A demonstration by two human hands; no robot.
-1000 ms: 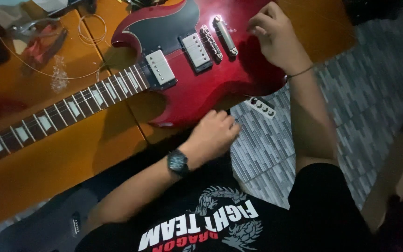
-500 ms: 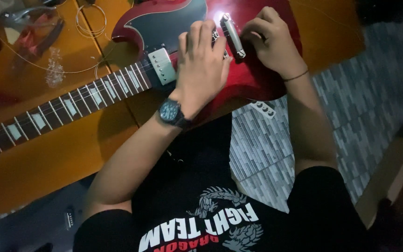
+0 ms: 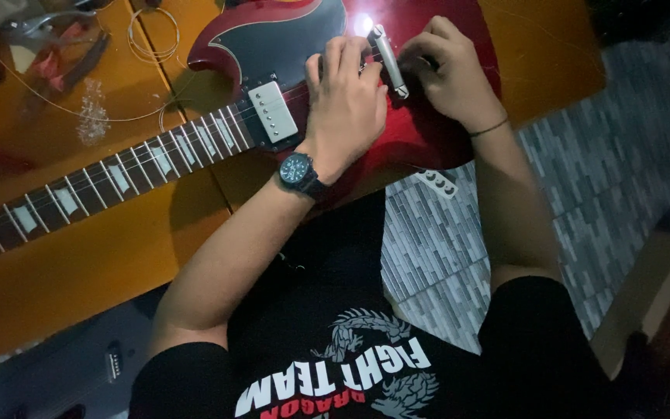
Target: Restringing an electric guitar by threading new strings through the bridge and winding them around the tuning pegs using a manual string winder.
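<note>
Left hand (image 3: 347, 105) grip released — palm flat on red guitar body (image 3: 428, 136), covering the bridge pickup. Right hand (image 3: 447, 74) fingers pinched at chrome tailpiece (image 3: 389, 58); can't tell what they grasp. Guitar lies on orange tabletop (image 3: 79, 264) — neck (image 3: 102, 186) points left.

My left hand (image 3: 347, 97) and right hand (image 3: 447, 74) rest on the red electric guitar (image 3: 428, 140), apparently fingering its chrome tailpiece (image 3: 389, 58).

Guitar body (image 3: 428, 140) laid on the table (image 3: 102, 264); both hands placed on the body, left hand (image 3: 347, 109) left of right hand (image 3: 447, 77); pliers (image 3: 56, 46) and coiled string (image 3: 149, 39) left of the body
</note>
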